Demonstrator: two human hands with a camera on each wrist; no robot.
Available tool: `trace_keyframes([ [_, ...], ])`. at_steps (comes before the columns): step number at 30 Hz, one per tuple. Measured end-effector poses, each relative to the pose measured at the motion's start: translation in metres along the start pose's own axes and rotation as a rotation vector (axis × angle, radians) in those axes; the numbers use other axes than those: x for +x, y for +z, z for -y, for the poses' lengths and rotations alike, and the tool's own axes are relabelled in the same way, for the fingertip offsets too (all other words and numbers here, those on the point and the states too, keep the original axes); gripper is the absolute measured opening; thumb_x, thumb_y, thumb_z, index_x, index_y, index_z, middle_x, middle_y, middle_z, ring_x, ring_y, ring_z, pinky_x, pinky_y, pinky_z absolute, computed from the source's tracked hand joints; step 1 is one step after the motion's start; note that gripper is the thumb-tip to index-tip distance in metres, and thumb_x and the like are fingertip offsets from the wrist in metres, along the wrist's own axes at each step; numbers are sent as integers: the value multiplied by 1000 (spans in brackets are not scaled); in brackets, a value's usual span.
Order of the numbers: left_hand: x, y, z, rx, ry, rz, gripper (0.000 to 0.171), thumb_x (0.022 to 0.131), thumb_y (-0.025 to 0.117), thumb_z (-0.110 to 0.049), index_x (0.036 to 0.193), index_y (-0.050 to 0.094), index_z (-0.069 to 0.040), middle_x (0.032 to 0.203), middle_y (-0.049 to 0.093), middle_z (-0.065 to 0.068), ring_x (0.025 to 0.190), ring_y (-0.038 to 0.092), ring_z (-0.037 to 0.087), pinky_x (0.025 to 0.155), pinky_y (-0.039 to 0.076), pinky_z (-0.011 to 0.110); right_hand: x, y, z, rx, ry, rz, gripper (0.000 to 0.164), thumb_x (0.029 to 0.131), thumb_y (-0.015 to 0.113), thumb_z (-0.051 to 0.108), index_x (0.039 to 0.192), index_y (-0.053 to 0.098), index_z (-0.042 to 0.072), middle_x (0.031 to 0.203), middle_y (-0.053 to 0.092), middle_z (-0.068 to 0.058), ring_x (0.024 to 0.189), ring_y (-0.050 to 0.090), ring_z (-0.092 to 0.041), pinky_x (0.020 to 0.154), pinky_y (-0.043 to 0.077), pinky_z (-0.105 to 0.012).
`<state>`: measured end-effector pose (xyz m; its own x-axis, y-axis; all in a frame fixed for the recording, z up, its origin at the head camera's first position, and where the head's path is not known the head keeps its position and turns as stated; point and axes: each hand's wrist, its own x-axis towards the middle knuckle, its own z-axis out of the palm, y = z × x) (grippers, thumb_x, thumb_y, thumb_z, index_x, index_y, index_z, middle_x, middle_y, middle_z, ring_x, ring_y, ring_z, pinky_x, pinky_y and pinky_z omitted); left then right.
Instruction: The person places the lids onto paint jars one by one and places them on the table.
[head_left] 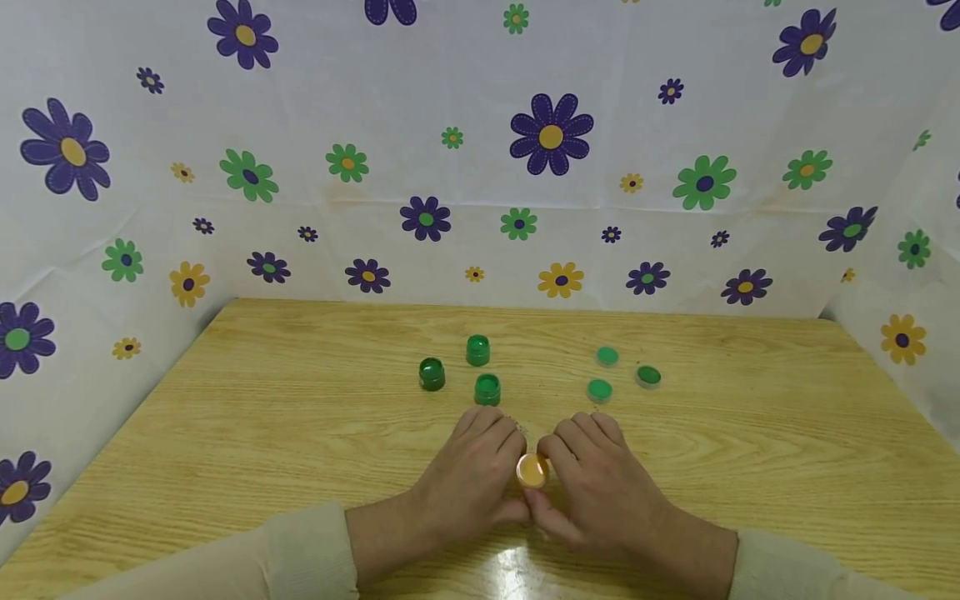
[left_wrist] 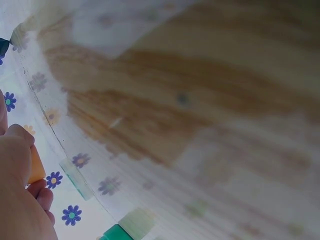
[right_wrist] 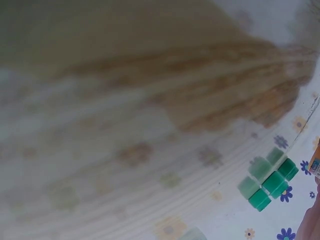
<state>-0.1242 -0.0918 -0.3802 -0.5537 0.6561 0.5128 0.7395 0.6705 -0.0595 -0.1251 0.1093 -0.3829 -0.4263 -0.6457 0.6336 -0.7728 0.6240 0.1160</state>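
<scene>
Between both hands, near the front of the table, is a small jar of orange paint [head_left: 532,472], its round top turned up toward the head camera. My left hand [head_left: 474,471] grips it from the left with curled fingers. On the other side, my right hand [head_left: 600,483] pinches it between thumb and bent forefinger. The left wrist view catches the jar's orange side [left_wrist: 36,166] against the left hand [left_wrist: 17,185]. At the right wrist view's edge, part of the jar [right_wrist: 315,162] shows above the right hand [right_wrist: 309,217]. Whether its lid is loose cannot be told.
Beyond the left hand stand three uncapped green paint jars [head_left: 487,390] on the wooden table [head_left: 300,400]. Three round lids [head_left: 600,390] with green insides lie farther right. A flowered white cloth [head_left: 480,100] hangs behind and at both sides.
</scene>
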Motion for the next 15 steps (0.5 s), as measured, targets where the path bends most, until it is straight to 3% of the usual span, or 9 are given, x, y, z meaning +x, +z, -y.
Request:
trace_keyframes([
  [11,0,0,0,23,1,20,51,71,81,-57,86,60,-14,88,59,-5,92,49,15,91,40,30,1,-3,1,0,27,25,46,100,36,51,84,58,14,81,49,2,77,42,-17,76,34,-33],
  [15,0,0,0,18,-7,29,53,70,81,-59,88,61,-13,89,60,-4,93,50,15,93,40,31,0,-3,1,8,28,28,43,97,41,50,90,61,13,83,51,2,76,43,-17,76,33,-33],
])
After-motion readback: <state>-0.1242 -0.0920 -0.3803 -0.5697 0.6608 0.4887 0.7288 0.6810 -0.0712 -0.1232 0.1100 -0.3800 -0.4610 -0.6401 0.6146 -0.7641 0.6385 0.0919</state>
